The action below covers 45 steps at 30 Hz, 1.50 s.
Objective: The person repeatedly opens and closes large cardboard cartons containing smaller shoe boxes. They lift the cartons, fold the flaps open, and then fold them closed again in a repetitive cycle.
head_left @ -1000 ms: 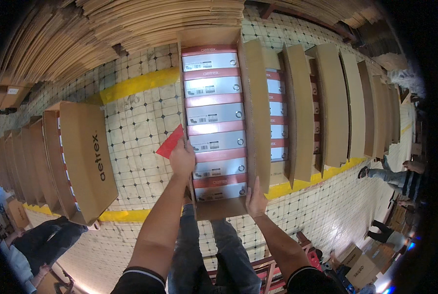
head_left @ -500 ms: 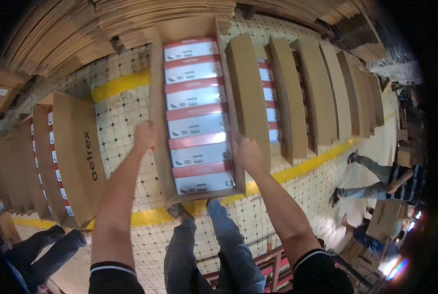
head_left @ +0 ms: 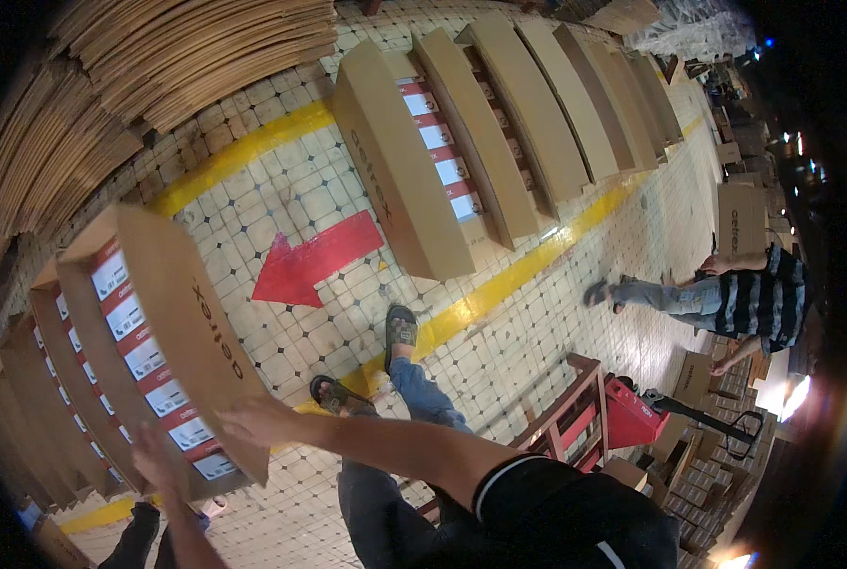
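Observation:
A long open cardboard carton [head_left: 191,313] stands at the left, at the near end of a row of similar cartons. Inside it, a line of shoe boxes [head_left: 145,358] shows red lids and white labelled ends. My right hand [head_left: 257,422] is closed over the carton's right wall near its front corner, the arm reaching across my body. On the opposite wall, my left hand [head_left: 153,462] grips the carton close to the same end; its fingers are slightly blurred.
Other filled cartons [head_left: 456,133] stand in a row at the right. Flattened cardboard [head_left: 205,57] is stacked behind. A red arrow [head_left: 319,256] and yellow lines [head_left: 499,284] mark the tiled floor. A red pallet jack [head_left: 632,412] and a person [head_left: 760,294] are at the right.
The carton of shoe boxes has moved from in front of me to the left row, both hands on it. My view has turned left, and the red floor arrow is uncovered.

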{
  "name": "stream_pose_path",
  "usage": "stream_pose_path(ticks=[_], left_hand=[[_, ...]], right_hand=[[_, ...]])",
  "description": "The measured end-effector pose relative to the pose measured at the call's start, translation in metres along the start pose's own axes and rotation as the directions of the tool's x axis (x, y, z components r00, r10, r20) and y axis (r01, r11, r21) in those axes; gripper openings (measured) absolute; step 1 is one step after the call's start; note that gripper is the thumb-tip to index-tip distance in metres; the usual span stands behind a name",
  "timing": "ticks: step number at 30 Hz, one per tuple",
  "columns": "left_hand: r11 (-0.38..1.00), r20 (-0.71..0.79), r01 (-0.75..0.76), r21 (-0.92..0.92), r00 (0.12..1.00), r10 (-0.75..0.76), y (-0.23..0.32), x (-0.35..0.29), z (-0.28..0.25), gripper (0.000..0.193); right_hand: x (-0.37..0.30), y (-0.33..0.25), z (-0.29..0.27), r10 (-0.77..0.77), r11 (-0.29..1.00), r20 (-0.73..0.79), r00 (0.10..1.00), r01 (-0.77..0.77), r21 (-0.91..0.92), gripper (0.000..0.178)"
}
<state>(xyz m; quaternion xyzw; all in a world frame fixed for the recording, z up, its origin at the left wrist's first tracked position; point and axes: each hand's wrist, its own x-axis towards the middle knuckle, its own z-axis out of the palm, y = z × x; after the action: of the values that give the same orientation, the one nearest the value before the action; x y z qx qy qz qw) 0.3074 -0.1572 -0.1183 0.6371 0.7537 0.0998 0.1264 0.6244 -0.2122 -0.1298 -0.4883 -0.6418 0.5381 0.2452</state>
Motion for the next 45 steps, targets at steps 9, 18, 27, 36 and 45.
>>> stream_pose_path(ticks=[9,18,27,36,45], left_hand=[[0.809,0.687,0.328,-0.487,0.716,0.123,0.239,-0.300,0.125,0.023],[0.943,0.713,0.155,-0.296,0.693,0.110,0.520,-0.193,0.189,0.042],[0.999,0.354,0.011,-0.039,0.935,0.003,0.720,-0.057,0.334,0.069],[0.995,0.561,-0.101,-0.019,0.823,0.094,0.619,-0.005,0.338,0.040],[0.974,0.653,-0.159,-0.159,0.723,0.225,0.556,-0.006,0.284,0.040]], right_hand=[[-0.286,0.087,-0.075,0.405,0.900,-0.043,0.913,-0.407,-0.157,0.032],[-0.314,0.205,-0.346,0.272,0.784,-0.812,0.517,-0.608,-0.124,0.054],[-0.256,0.315,-0.449,0.425,0.730,-0.682,0.596,-0.671,-0.131,0.063],[-0.259,0.323,-0.461,0.438,0.612,-0.706,0.557,-0.759,-0.220,0.044],[-0.270,0.304,-0.446,0.409,0.522,-0.681,0.607,-0.768,-0.371,0.037]])
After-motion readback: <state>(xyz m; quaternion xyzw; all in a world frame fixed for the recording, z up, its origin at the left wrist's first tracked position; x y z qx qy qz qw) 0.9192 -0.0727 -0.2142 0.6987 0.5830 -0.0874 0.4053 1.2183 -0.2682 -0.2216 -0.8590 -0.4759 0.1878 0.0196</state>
